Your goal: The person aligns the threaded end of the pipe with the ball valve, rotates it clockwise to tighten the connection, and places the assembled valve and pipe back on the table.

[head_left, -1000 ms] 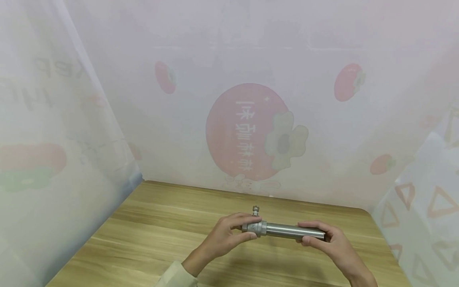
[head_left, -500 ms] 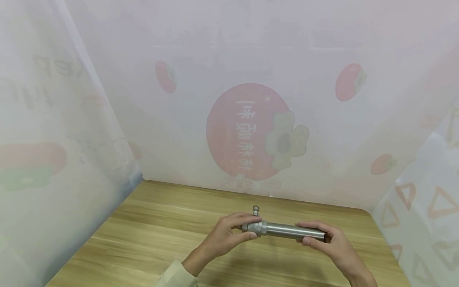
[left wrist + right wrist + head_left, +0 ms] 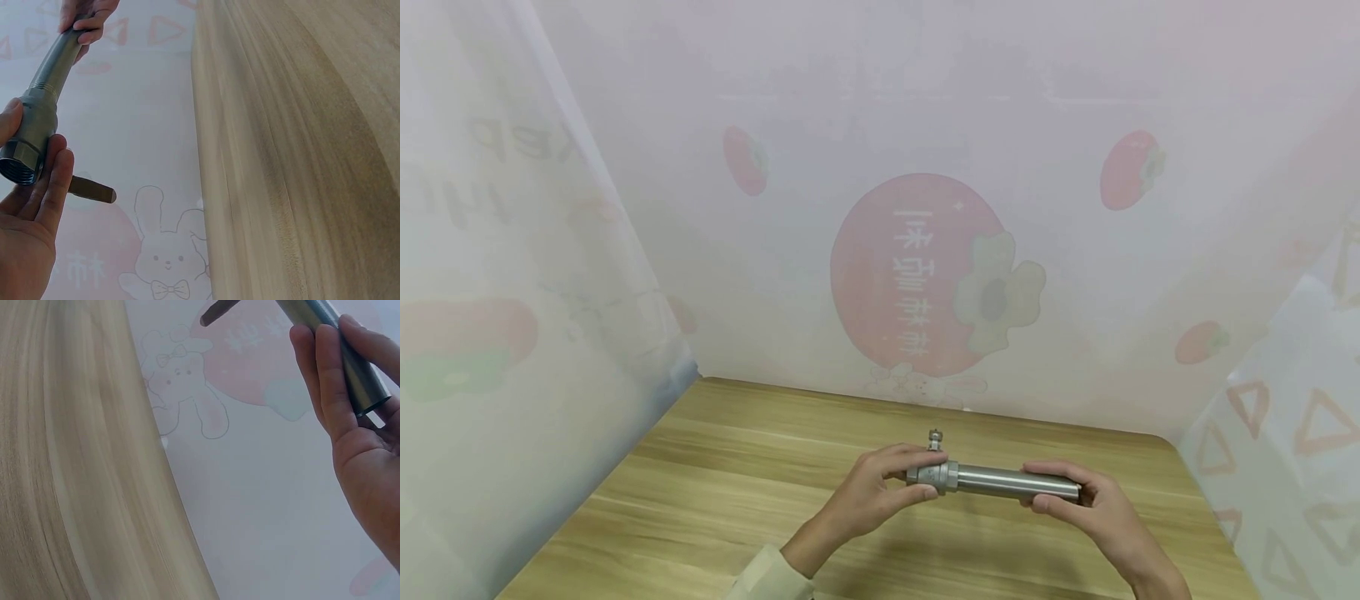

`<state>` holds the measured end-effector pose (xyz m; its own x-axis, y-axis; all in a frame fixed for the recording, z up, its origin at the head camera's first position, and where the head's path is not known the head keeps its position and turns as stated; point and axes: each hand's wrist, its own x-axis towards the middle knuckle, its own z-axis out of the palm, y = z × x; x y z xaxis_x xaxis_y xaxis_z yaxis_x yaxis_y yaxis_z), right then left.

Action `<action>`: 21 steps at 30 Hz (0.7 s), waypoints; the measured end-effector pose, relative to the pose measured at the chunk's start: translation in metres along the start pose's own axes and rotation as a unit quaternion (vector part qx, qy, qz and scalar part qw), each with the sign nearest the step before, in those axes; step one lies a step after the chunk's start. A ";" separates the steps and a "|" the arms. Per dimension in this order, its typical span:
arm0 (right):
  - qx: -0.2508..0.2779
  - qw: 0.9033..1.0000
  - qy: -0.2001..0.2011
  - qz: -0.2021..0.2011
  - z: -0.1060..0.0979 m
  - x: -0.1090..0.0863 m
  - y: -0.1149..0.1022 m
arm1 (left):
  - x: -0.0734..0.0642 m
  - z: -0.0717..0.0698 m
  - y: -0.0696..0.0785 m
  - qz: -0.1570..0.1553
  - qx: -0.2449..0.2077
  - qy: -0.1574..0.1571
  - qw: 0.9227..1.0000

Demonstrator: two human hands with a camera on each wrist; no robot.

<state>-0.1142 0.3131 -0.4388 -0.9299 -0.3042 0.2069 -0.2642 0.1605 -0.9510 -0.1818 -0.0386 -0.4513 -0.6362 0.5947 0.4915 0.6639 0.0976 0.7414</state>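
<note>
A metal ball valve [image 3: 934, 477] is joined to one end of a smooth steel pipe [image 3: 992, 482], and both lie crosswise in the head view. My left hand [image 3: 876, 493] grips the valve between thumb and fingers. The far end of the pipe is held by my right hand [image 3: 1093, 500], thumb in front and fingers behind. In the left wrist view the valve's threaded open end [image 3: 17, 172] faces the camera, and its lever handle [image 3: 92, 189] sticks out past the fingers. Screw threads [image 3: 44, 86] show where pipe meets valve. The right wrist view shows the pipe's plain end [image 3: 372, 403] near the palm.
Beneath the hands is a wood-grain table [image 3: 737, 467], with a soft shadow under the pipe. Pale printed sheets stand around it: a back sheet [image 3: 775, 275] with a persimmon print, a left sheet [image 3: 572, 350] and a right sheet [image 3: 1285, 467] with triangles.
</note>
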 end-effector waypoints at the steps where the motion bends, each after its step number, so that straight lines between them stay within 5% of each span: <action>1: 0.000 1.000 0.000 0.001 0.000 0.000 0.000 | 0.000 0.000 0.000 0.002 0.000 0.001 1.000; 21: 0.009 1.000 0.009 0.008 0.000 0.001 -0.001 | 0.000 0.001 0.001 0.002 -0.002 0.008 1.000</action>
<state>-0.1146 0.3125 -0.4377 -0.9382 -0.2851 0.1963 -0.2453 0.1471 -0.9582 -0.1810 -0.0376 -0.4508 -0.6390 0.5826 0.5022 0.6657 0.0917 0.7406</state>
